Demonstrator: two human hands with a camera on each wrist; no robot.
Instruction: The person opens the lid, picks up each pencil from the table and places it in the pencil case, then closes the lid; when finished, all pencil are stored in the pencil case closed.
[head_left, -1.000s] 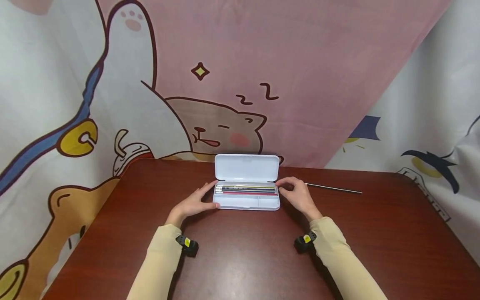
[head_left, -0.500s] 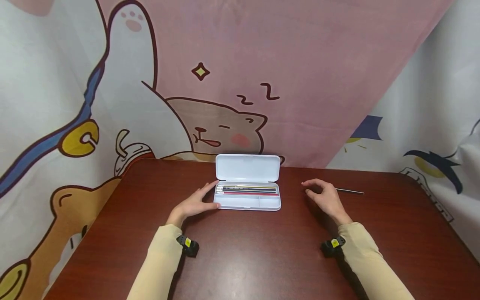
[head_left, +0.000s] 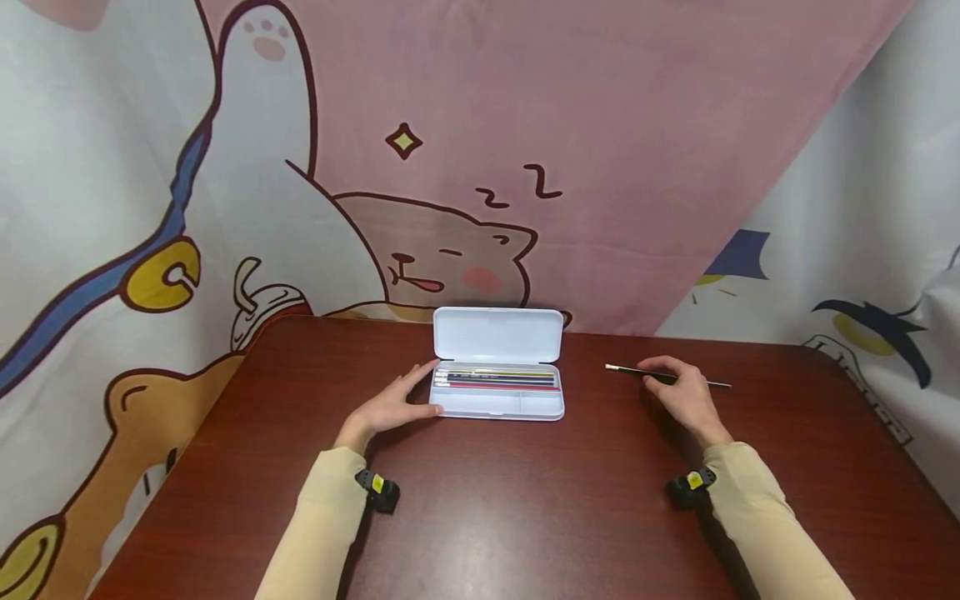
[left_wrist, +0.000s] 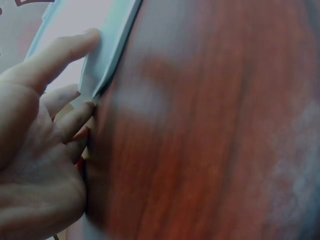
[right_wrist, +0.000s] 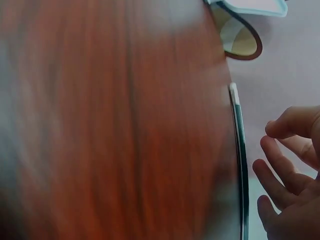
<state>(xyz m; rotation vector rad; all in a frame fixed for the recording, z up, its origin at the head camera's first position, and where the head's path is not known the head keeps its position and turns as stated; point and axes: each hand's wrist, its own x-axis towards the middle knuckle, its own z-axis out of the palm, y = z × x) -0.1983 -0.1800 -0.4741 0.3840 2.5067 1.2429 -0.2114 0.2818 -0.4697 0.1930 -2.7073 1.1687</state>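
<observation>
A white pencil case [head_left: 480, 416] stands with its lid up in the middle of the table's far half. Several pencils [head_left: 498, 380] lie side by side in its back compartment. My left hand [head_left: 386, 407] touches the case's left end, thumb at the front corner and fingers at the back corner. A dark pencil [head_left: 625, 368] with a white end lies on the table to the right of the case. Over it is my right hand [head_left: 682, 398], covering its middle. In the right wrist view the bent fingers [right_wrist: 282, 172] are apart from the pencil and hold nothing.
The brown wooden table [head_left: 480, 508] ends at a printed cloth [head_left: 600, 125] behind it. The case's lid [head_left: 498, 334] stands close to that cloth. A small black camera sits on each wrist.
My right hand has moved right, from the case's right end to over the single pencil, whose white end has come into view. The left hand stays at the case.
</observation>
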